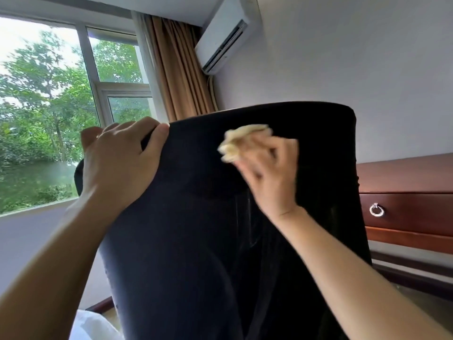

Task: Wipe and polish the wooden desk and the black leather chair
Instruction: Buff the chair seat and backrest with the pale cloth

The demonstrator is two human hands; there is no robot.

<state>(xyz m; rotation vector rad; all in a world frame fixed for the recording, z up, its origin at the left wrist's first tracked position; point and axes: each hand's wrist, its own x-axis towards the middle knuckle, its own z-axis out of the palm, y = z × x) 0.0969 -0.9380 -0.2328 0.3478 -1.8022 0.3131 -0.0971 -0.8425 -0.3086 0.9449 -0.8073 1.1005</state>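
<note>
The black leather chair (196, 241) fills the middle of the view, its tall backrest facing me. My left hand (117, 163) grips the backrest's top left edge, fingers curled over it. My right hand (267, 173) presses a crumpled pale yellow cloth (242, 141) against the upper part of the backrest; the hand is blurred. The reddish wooden desk (404, 175) stands behind the chair on the right, with one drawer and a silver ring pull (376, 210).
A large window (49, 114) with trees outside takes up the left. Tan curtains (179, 69) hang beside it. A white air conditioner (225, 38) sits high on the wall. Something white (93, 327) lies at the bottom left.
</note>
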